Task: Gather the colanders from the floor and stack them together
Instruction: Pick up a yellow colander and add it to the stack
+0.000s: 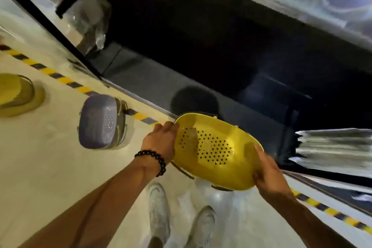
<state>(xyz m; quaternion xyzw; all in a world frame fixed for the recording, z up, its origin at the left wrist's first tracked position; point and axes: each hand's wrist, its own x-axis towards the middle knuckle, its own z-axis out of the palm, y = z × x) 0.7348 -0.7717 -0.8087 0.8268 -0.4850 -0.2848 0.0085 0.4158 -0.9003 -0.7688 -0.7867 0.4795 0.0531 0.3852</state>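
Note:
I hold a yellow oval colander [217, 151] with a perforated bottom above the floor, its hollow side facing me. My left hand [161, 141] grips its left rim and my right hand [267, 175] grips its right end. A darker basin rim shows just beneath it. On the pale floor to the left lies a purple colander [100, 122], nested in a grey basin and tipped on its side. Farther left, at the frame edge, sits another yellow colander [14, 92] in a clear basin.
A yellow-and-black hazard stripe [66, 80] crosses the floor diagonally. Beyond it runs a dark low shelf bay [221, 56] with wrapped goods above. A stack of flat grey sheets [334, 149] juts out at the right. My white shoes [161, 213] stand below the colander.

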